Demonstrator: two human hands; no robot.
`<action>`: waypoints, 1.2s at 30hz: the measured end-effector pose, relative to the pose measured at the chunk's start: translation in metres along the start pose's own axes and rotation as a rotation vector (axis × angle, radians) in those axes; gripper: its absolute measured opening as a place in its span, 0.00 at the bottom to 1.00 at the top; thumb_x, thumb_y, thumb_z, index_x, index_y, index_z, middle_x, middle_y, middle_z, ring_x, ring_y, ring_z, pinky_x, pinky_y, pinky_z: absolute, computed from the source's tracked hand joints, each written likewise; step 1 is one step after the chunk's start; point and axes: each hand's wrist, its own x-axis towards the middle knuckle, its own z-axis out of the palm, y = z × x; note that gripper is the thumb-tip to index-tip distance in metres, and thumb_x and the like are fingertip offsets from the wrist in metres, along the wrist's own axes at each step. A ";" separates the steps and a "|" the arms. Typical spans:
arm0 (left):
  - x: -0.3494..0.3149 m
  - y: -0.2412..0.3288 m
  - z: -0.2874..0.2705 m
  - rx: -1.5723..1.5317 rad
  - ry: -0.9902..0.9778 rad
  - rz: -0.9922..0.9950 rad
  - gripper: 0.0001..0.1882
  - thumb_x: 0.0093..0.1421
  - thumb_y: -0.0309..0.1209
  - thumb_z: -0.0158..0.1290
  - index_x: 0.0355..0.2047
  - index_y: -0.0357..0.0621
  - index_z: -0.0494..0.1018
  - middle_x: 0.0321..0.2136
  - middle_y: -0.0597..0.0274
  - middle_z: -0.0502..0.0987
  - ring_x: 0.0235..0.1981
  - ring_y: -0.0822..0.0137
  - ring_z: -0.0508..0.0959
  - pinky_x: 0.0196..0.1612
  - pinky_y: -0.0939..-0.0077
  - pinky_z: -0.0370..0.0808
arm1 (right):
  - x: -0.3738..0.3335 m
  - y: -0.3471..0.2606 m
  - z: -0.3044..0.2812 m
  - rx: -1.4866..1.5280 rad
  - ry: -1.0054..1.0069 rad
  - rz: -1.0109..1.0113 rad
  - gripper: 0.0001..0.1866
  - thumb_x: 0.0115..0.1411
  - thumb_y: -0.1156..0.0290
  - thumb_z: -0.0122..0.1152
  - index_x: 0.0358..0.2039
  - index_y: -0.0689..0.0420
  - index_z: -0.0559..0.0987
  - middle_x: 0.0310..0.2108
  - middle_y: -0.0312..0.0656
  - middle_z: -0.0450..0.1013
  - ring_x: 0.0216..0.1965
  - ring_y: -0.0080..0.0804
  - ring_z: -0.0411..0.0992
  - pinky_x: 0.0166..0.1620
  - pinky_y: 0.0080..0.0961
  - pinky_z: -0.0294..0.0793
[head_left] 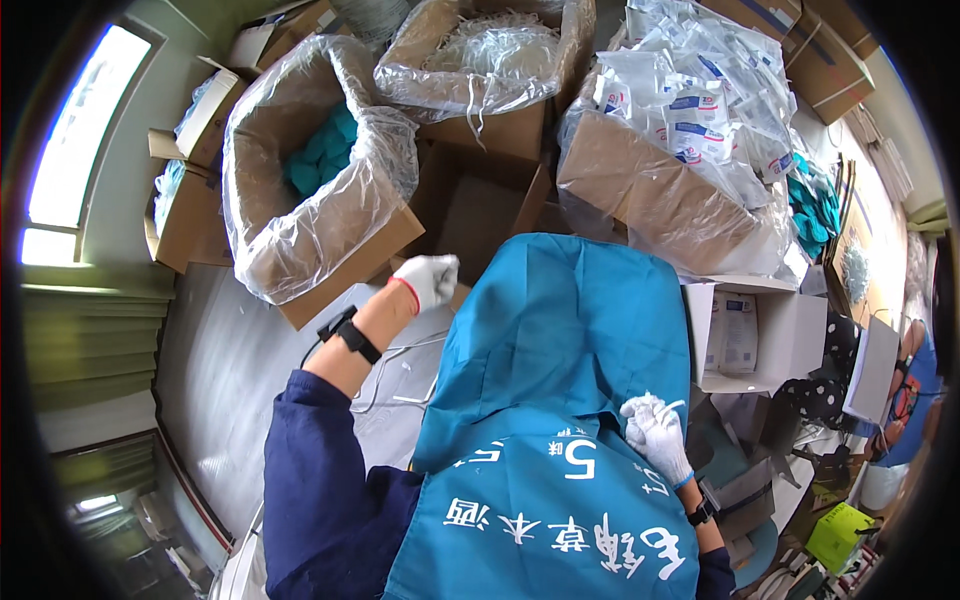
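A blue apron [560,340] with white printing covers my front and lap. My left hand [432,282], in a white glove with a red cuff edge, is raised left of the apron, near the lower corner of a plastic-lined carton [365,262]. Its fingers are curled closed, and I cannot see whether anything is inside them. Over the right side of the apron is my right hand [655,432], in a white glove with a blue cuff edge. Its fingers are bent together, with a thin white tip sticking out that may be a finger or a small piece.
Ahead, the left carton holds teal cloth pieces [325,155]; another carton holds white strips [495,45]. A third is heaped with clear printed packets [700,110]. An open white box [755,340] stands at right. Cables [385,370] run beside my left arm.
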 end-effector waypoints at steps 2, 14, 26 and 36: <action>0.017 0.021 0.011 0.130 0.105 0.099 0.19 0.67 0.41 0.53 0.48 0.39 0.66 0.47 0.51 0.67 0.50 0.54 0.71 0.46 0.64 0.74 | 0.006 0.000 0.001 0.125 0.012 0.037 0.13 0.74 0.63 0.48 0.37 0.59 0.74 0.22 0.28 0.61 0.19 0.14 0.57 0.21 0.16 0.56; -0.041 -0.124 0.240 1.594 -0.255 0.966 0.27 0.63 0.42 0.57 0.57 0.40 0.70 0.53 0.46 0.75 0.62 0.43 0.69 0.65 0.56 0.63 | 0.097 -0.017 0.031 0.872 -0.288 -0.254 0.21 0.72 0.62 0.46 0.59 0.62 0.69 0.54 0.46 0.71 0.54 0.40 0.72 0.59 0.32 0.69; -0.016 -0.176 0.213 1.583 0.043 1.119 0.08 0.62 0.24 0.49 0.41 0.40 0.76 0.37 0.50 0.79 0.41 0.51 0.80 0.50 0.56 0.74 | 0.089 -0.029 0.065 0.995 -0.302 -0.172 0.34 0.72 0.44 0.41 0.68 0.58 0.62 0.63 0.43 0.66 0.62 0.37 0.64 0.63 0.39 0.66; -0.003 -0.094 0.191 0.496 0.292 0.317 0.13 0.73 0.40 0.43 0.33 0.47 0.68 0.16 0.76 0.59 0.11 0.81 0.55 0.14 0.82 0.49 | 0.056 -0.033 0.014 0.131 0.030 -0.341 0.19 0.70 0.58 0.53 0.45 0.63 0.80 0.32 0.43 0.79 0.28 0.28 0.76 0.30 0.21 0.75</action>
